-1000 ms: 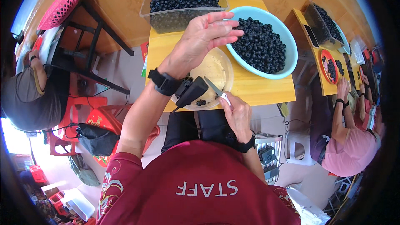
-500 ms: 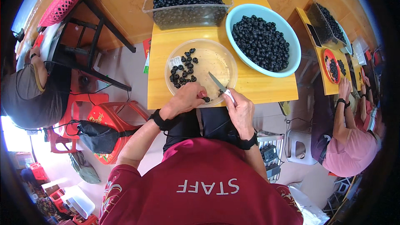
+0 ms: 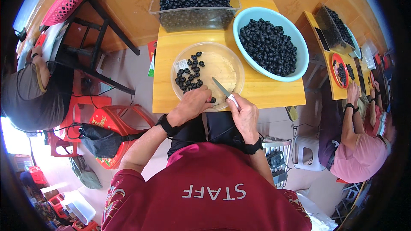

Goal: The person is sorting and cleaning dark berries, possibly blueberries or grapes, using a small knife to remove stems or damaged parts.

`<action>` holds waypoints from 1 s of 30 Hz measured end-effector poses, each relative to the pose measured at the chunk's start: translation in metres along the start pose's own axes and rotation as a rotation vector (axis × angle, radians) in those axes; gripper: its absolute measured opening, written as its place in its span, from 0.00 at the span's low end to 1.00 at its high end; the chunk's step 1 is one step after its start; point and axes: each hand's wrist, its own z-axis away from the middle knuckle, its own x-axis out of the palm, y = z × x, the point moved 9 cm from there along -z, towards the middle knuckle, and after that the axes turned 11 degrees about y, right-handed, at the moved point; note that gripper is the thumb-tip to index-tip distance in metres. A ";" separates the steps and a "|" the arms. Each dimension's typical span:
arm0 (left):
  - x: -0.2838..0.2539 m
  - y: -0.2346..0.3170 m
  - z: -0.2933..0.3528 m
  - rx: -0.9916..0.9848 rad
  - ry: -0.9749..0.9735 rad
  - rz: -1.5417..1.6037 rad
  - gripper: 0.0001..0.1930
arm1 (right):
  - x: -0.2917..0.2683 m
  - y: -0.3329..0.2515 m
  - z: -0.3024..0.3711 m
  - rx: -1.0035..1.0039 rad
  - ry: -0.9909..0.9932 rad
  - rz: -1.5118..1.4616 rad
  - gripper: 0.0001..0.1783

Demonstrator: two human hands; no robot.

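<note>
Left hand point(image 3: 193, 103) is drawn into a pinch, thumb and fingers closed on one small black ring-shaped part point(image 3: 212, 100) at the near rim of the round dish point(image 3: 229, 66). Right hand point(image 3: 245, 115) is wrapped around the white handle of a small knife point(image 3: 221, 87), its pointed metal blade slanting over the dish, just beside the held part. A second ago the left hand was raised beside the blue basin with fingers stretched out; half a second ago it was already down here, and its pose is almost unchanged. The knife has hardly moved.

Loose black parts point(image 3: 187, 77) lie scattered in the left half of the dish, near a white label point(image 3: 182, 65); dark specks dot the rest of its shallow, translucent plastic. Beyond it, on the yellow wood-grained table point(image 3: 171, 42), stand a heaped clear rectangular tub point(image 3: 195, 20) and, to its right, the smooth light-blue basin point(image 3: 301, 55), full of glossy, rounded parts with holes.

Wood panelling point(image 3: 132, 13) backs the room. On the left are a pink perforated basket point(image 3: 64, 2), a red plastic stool point(image 3: 120, 145) and a soft black bag point(image 3: 100, 140). On the right, a co-worker in pink point(image 3: 358, 156) bends toward another table, near a white plastic stool point(image 3: 306, 149).
</note>
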 end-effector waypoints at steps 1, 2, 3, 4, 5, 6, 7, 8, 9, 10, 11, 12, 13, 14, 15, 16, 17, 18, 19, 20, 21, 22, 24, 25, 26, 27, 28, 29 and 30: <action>0.001 -0.001 0.001 0.003 0.010 0.003 0.11 | 0.000 0.000 0.000 -0.003 0.014 -0.013 0.12; 0.001 -0.001 0.001 0.005 0.010 0.004 0.11 | 0.000 0.001 0.000 -0.003 0.016 -0.011 0.12; -0.001 0.000 0.001 0.012 0.031 0.019 0.11 | 0.000 0.000 0.000 -0.010 0.024 -0.014 0.12; -0.003 0.001 0.001 0.018 0.052 0.033 0.11 | 0.000 -0.001 0.000 -0.018 0.031 -0.017 0.12; -0.002 0.000 0.001 0.018 0.052 0.035 0.11 | 0.000 -0.001 0.000 -0.018 0.031 -0.016 0.12; -0.003 -0.002 0.001 0.017 0.084 0.036 0.11 | 0.000 -0.001 0.000 -0.020 0.028 -0.017 0.12; -0.006 -0.002 0.000 0.016 0.117 0.037 0.11 | 0.000 -0.001 0.000 -0.024 0.025 -0.018 0.12; -0.009 -0.001 -0.003 0.015 0.119 0.038 0.11 | 0.000 -0.001 0.000 -0.025 0.024 -0.017 0.12; -0.008 -0.015 -0.005 -0.166 0.071 0.156 0.10 | 0.000 -0.001 0.000 -0.020 0.031 -0.023 0.12; -0.005 -0.027 -0.004 -0.346 0.020 0.274 0.08 | -0.001 -0.001 0.000 -0.014 0.038 -0.029 0.13; -0.007 -0.028 -0.004 -0.347 0.022 0.275 0.08 | -0.001 0.000 0.001 -0.016 0.036 -0.028 0.13; -0.009 -0.033 -0.002 -0.427 0.067 0.575 0.07 | -0.001 0.003 0.001 0.004 0.040 -0.034 0.13; -0.010 -0.035 0.000 -0.503 0.113 0.875 0.06 | -0.001 0.006 0.002 0.023 0.043 -0.042 0.13; -0.014 -0.033 0.001 -0.505 0.116 0.876 0.06 | -0.001 0.005 0.001 0.022 0.039 -0.042 0.13; -0.018 -0.031 0.003 -0.558 0.146 0.993 0.05 | -0.003 0.004 0.001 0.024 0.050 -0.065 0.13; -0.020 -0.032 0.006 -0.610 0.178 1.110 0.06 | -0.004 0.003 0.000 0.026 0.061 -0.088 0.13; -0.019 -0.032 0.008 -0.611 0.182 1.111 0.06 | -0.004 0.003 0.000 0.024 0.058 -0.088 0.13; -0.018 -0.032 0.011 -0.629 0.207 1.244 0.07 | -0.005 0.003 -0.001 0.029 0.064 -0.105 0.13; -0.017 -0.033 0.014 -0.645 0.233 1.377 0.09 | -0.006 0.003 -0.001 0.034 0.070 -0.123 0.13; -0.014 -0.035 0.016 -0.646 0.237 1.378 0.09 | -0.005 0.001 -0.001 0.032 0.066 -0.123 0.13; -0.008 -0.038 0.018 -0.658 0.245 1.478 0.10 | -0.006 -0.001 -0.001 0.023 0.076 -0.138 0.13; -0.002 -0.040 0.020 -0.670 0.253 1.579 0.12 | -0.007 -0.003 -0.001 0.014 0.086 -0.151 0.13; 0.004 -0.040 0.024 -0.659 0.258 1.639 0.13 | -0.007 -0.006 0.000 0.010 0.079 -0.161 0.13; 0.006 -0.039 0.024 -0.645 0.258 1.698 0.14 | -0.007 -0.008 0.000 0.008 0.076 -0.171 0.13; 0.006 -0.038 0.025 -0.644 0.259 1.700 0.14 | -0.008 -0.009 0.000 0.007 0.076 -0.169 0.13; 0.007 -0.036 0.025 -0.645 0.243 1.735 0.14 | -0.008 -0.011 0.000 -0.011 0.078 -0.172 0.13; 0.007 -0.034 0.025 -0.646 0.229 1.770 0.14 | -0.008 -0.014 0.000 -0.028 0.078 -0.174 0.13; 0.005 -0.033 0.025 -0.645 0.232 1.772 0.14 | -0.009 -0.015 0.000 -0.031 0.076 -0.174 0.13; 0.005 -0.032 0.025 -0.651 0.227 1.768 0.14 | -0.009 -0.017 0.001 -0.035 0.073 -0.185 0.13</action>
